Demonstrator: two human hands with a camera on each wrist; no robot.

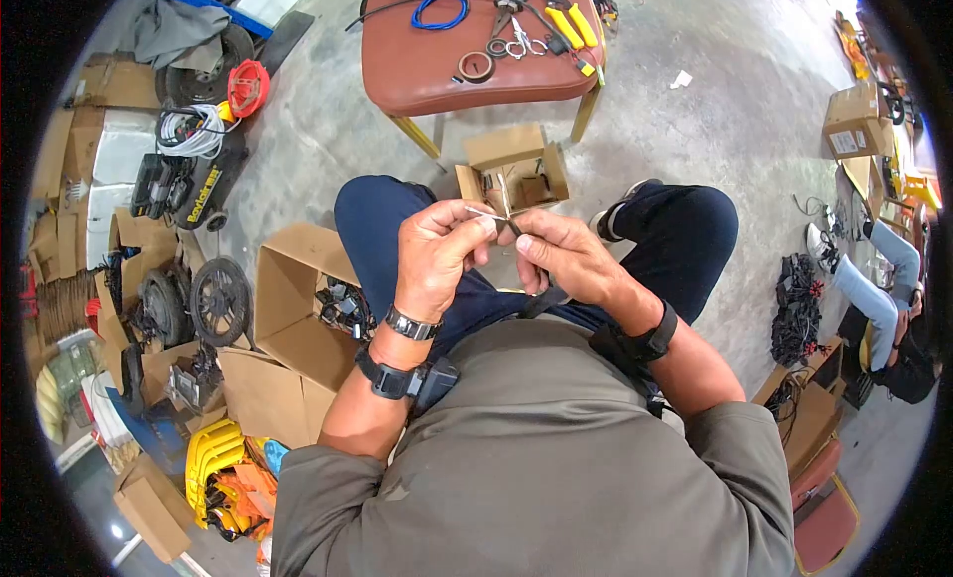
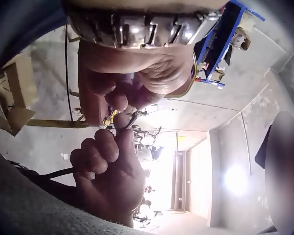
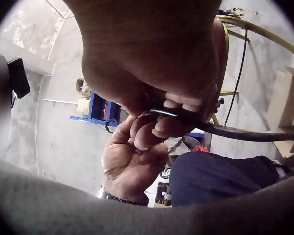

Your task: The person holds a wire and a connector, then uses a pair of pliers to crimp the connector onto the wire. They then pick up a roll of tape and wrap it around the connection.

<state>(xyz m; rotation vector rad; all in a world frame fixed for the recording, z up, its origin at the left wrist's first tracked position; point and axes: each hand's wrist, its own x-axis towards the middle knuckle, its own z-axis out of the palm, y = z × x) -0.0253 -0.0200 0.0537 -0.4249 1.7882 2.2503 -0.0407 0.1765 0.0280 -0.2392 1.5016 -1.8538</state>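
In front of my lap both hands meet at a black cable. My right hand pinches it between thumb and fingers, and the cable trails away from that hand in the right wrist view. With thumb and forefinger my left hand pinches a thin whitish strand that meets the black cable between the hands. The fingertips of both hands are close together. In the left wrist view a short dark piece of the cable shows between the fingertips; the left fingers hide part of the work.
A brown padded chair ahead carries scissors, yellow-handled pliers, a tape roll and a blue wire coil. A small open carton stands below it. A larger carton with wiring lies left; another person sits at far right.
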